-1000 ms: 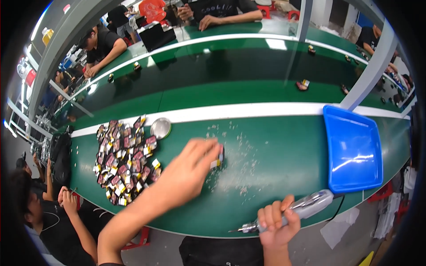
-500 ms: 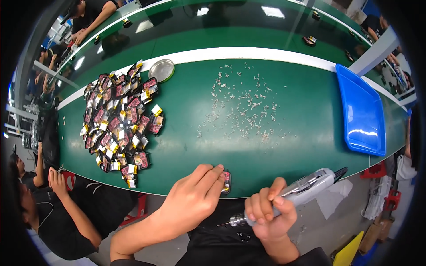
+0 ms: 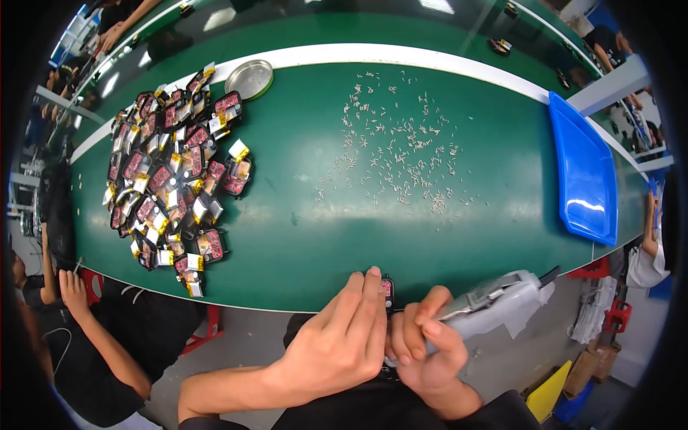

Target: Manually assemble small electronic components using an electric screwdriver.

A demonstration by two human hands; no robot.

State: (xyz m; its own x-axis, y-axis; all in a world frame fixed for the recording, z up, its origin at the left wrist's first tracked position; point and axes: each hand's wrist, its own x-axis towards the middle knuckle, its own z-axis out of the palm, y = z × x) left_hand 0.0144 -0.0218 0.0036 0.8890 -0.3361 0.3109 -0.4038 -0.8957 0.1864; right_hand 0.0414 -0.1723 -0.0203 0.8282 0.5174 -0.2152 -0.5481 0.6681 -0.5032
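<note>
My right hand (image 3: 426,351) is wrapped round a grey-white electric screwdriver (image 3: 494,304), its body slanting up to the right. The bit end is hidden behind my hands. At the table's near edge, my left hand (image 3: 337,347) has its fingers pressed together along a small black-cased electronic device (image 3: 388,289) with a pink circuit board. Those fingers cover most of the device. Small pale screws (image 3: 405,154) lie scattered over the green table (image 3: 287,236) beyond my hands.
A heap of similar devices (image 3: 172,175) with silver-and-yellow battery packs fills the table's left side. Behind it is a round metal tin (image 3: 249,79). A blue tray (image 3: 584,172) stands at the right. Co-workers sit at left; a conveyor (image 3: 315,25) runs along the back.
Both hands have come together near the device, and the screwdriver's tip has gone from sight behind my left hand. The whole view has shifted a little.
</note>
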